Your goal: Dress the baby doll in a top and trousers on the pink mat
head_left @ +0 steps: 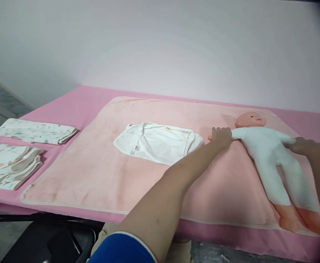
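A baby doll (264,148) with a white cloth body and plastic head and feet lies face up at the right of the pink blanket (80,175). My left hand (221,138) is closed round the doll's arm on the left, near its wrist, with a bit of the doll's hand poking out. At the other arm my right hand (302,146) is closed over its end, hiding the doll's hand there. Left of the doll, a white baby shirt (162,144) lies spread flat, partly behind my left forearm.
Two folded patterned cloths (36,131) lie on the pink-covered table (67,104) at the left. A pale wall (160,51) stands behind the table. Below the front edge is a black chair (25,241) with a dark flat object on it.
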`<state>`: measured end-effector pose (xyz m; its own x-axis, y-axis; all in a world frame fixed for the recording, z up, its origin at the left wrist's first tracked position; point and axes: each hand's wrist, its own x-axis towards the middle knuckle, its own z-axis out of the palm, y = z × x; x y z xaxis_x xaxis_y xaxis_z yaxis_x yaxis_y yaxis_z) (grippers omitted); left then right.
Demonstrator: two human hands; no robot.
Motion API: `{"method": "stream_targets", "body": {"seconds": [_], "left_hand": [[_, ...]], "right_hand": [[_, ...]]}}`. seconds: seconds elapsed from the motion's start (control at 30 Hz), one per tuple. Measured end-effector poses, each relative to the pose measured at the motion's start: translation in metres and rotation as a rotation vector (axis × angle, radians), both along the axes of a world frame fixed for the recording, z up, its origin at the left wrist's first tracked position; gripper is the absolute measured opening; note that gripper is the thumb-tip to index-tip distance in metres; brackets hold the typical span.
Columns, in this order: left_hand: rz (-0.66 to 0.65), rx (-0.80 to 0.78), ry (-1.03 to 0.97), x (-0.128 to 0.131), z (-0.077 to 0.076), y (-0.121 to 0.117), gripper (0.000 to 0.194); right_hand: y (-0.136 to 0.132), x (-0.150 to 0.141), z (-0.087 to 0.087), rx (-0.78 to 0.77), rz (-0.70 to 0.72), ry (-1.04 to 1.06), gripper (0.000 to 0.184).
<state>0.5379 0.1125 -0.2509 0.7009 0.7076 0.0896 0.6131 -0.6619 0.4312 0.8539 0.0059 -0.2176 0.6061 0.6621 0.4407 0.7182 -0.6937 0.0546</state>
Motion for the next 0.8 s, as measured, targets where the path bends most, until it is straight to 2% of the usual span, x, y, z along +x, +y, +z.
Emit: {"method": "stream_targets", "body": {"seconds": [0.07,0.1,0.13,0.2,0.27,0.3,0.37,0.43,0.5,0.57,0.63,0.7,0.8], "left_hand": [[-0.043,0.111,-0.024,-0.020,-0.003,-0.012,0.037],[-0.086,0.185,-0.051,-0.036,-0.005,-0.022,0.037],[-0.152,0.260,-0.089,-0.057,-0.006,-0.035,0.038],[-0.283,0.317,-0.188,-0.109,-0.007,-0.065,0.043],[-0.387,0.296,-0.248,-0.171,-0.007,-0.094,0.039],[-0.409,0.284,-0.265,-0.204,-0.006,-0.105,0.035],[-0.373,0.309,-0.252,-0.269,-0.004,-0.115,0.024],[-0.206,0.346,-0.198,-0.328,-0.001,-0.106,0.021],[0.099,0.353,-0.131,-0.382,0.000,-0.085,0.023],[0.428,0.363,-0.044,-0.428,-0.003,-0.058,0.025],[0.674,0.321,0.035,-0.465,-0.008,-0.035,0.038],[0.793,0.234,0.078,-0.490,-0.012,-0.018,0.052],[0.750,0.061,0.126,-0.505,-0.009,0.002,0.046]], "right_hand": [[0.005,-0.024,0.005,-0.049,-0.148,0.146,0.057],[0.003,-0.043,0.009,-0.017,-0.088,0.156,0.051],[-0.002,-0.067,0.013,0.094,0.052,0.081,0.044],[-0.020,-0.121,0.017,0.282,0.342,-0.057,0.041],[-0.046,-0.179,0.014,0.321,0.636,-0.140,0.037],[-0.059,-0.207,0.010,0.304,0.779,-0.160,0.031],[-0.081,-0.254,-0.001,0.086,1.146,-0.155,0.022],[-0.095,-0.290,-0.015,-0.005,1.262,-0.089,0.022],[-0.098,-0.314,-0.026,-0.046,1.184,0.063,0.023],[-0.092,-0.331,-0.032,-0.118,0.990,0.290,0.030],[-0.081,-0.343,-0.036,-0.216,0.758,0.491,0.041],[-0.067,-0.353,-0.037,-0.292,0.576,0.572,0.047],[-0.045,-0.362,-0.035,-0.372,0.428,0.579,0.045]]}}
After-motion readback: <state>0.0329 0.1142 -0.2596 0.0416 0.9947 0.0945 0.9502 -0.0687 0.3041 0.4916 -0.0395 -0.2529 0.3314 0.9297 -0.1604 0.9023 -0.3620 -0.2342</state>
